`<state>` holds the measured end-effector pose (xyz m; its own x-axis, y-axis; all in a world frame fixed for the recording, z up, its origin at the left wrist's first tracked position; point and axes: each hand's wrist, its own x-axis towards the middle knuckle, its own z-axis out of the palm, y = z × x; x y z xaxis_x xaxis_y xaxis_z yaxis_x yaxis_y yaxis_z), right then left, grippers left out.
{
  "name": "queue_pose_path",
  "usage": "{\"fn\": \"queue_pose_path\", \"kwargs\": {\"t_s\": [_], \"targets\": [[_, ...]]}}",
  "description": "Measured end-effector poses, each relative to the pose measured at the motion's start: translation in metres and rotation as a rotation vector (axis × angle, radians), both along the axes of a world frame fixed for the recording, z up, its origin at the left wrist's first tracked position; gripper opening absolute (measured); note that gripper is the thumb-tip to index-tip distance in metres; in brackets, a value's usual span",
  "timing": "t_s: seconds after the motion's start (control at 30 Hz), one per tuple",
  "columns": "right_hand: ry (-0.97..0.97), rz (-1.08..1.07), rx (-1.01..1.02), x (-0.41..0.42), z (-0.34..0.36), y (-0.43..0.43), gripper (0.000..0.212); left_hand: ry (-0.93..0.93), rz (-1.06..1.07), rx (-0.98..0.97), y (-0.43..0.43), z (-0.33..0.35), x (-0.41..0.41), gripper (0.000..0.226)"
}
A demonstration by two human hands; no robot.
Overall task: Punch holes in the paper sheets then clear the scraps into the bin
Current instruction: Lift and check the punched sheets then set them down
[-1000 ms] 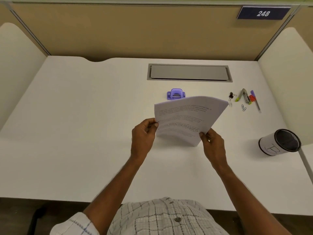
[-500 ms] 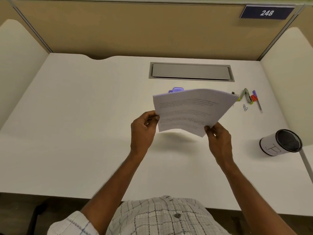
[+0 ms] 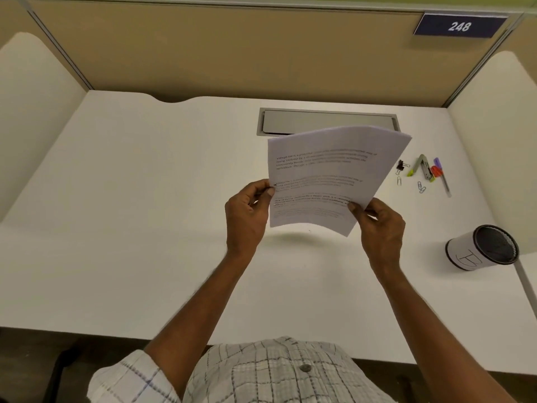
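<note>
A thin stack of printed paper sheets [image 3: 331, 173] hangs in the air above the middle of the white desk [image 3: 139, 216], its printed face toward me and its far edge raised. My left hand [image 3: 247, 216] pinches the left edge. My right hand [image 3: 377, 225] pinches the lower right corner. The purple hole punch is hidden behind the raised sheets. A small black mesh bin [image 3: 483, 247] wrapped in white paper stands at the desk's right side, away from both hands.
To the right of the sheets lie a binder clip [image 3: 401, 166], paper clips [image 3: 421, 187], a stapler [image 3: 424, 170] and a pen [image 3: 443, 180]. A grey cable hatch [image 3: 325, 121] is set in the desk behind the sheets. Cubicle walls close off the back and both sides.
Both hands have lifted the sheets higher and tipped them toward me. The purple hole punch, visible behind them a second ago, is now covered.
</note>
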<state>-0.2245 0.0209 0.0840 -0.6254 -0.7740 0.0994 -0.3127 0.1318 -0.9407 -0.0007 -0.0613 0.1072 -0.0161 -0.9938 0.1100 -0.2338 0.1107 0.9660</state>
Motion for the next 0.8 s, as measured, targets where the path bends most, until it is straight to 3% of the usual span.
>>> {"fn": "queue_pose_path", "kwargs": {"t_s": [0.23,0.33,0.53,0.8], "targets": [[-0.037,0.016,-0.031,-0.012,0.002,0.001,0.009,0.055,0.024,0.018,-0.005,-0.004,-0.001,0.015],[-0.017,0.029,-0.007,-0.012,-0.005,0.003,0.002,0.088,0.009,-0.027,-0.005,-0.001,-0.003,0.025],[-0.078,0.098,0.019,-0.018,-0.005,0.007,0.016,0.055,0.002,0.005,-0.007,-0.008,-0.003,0.013],[-0.122,0.099,-0.004,-0.014,-0.001,0.003,0.016,0.060,0.002,0.029,-0.002,-0.003,-0.017,0.023]]}}
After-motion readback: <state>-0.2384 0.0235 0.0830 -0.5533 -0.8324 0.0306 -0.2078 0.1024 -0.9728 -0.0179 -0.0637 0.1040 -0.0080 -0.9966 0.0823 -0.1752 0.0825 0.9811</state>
